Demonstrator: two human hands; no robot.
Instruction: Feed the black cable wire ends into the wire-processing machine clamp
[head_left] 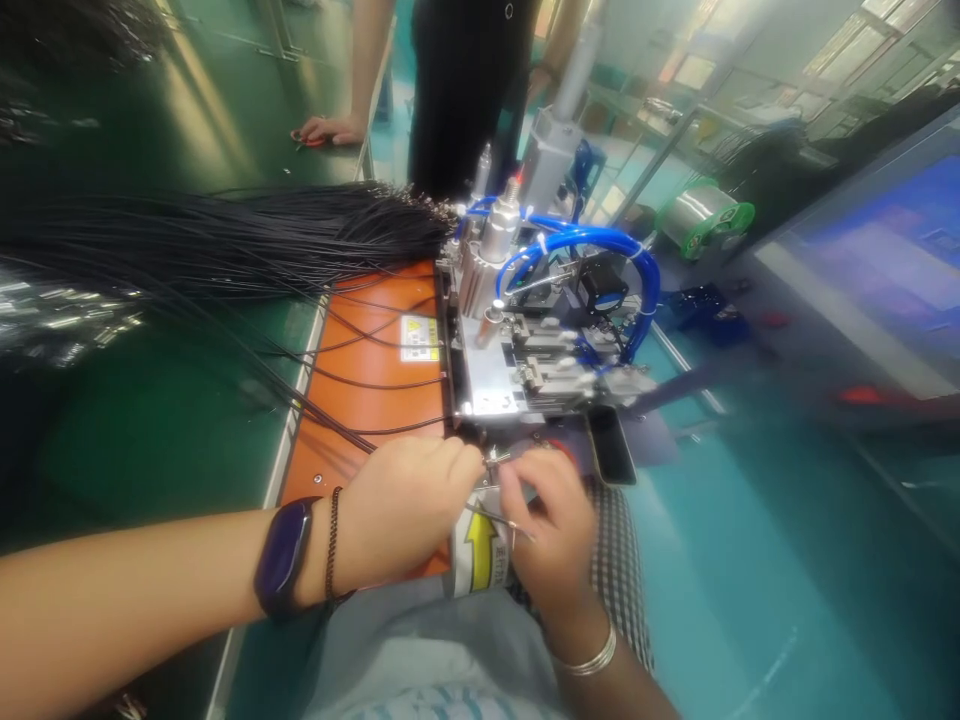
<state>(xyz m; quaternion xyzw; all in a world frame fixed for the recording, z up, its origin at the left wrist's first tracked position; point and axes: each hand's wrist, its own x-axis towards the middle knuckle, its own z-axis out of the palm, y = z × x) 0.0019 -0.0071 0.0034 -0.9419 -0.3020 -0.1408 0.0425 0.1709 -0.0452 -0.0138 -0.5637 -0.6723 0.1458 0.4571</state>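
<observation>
My left hand (409, 500) is closed around thin black cables (341, 428) that run in from the left; its fingertips are partly hidden. Close beside it, my right hand (551, 520) is closed in a pinch. Between the two sets of fingertips shows a small metal end piece (498, 458), too blurred to name exactly. Another cable end with a bare tip (517, 526) lies against the right palm. Just beyond both hands stands a machine (491, 375) with metal cylinders and a flat plate. Several single black cables cross the orange machine base (375, 345) toward it.
A thick bundle of black cables (247, 235) lies on the green table (180, 400) at left. Blue air hoses (645, 290) loop over the machine. A phone (611, 445) lies right of it, a wire spool (705, 218) farther back. Another person's hand (330, 130) rests on the table.
</observation>
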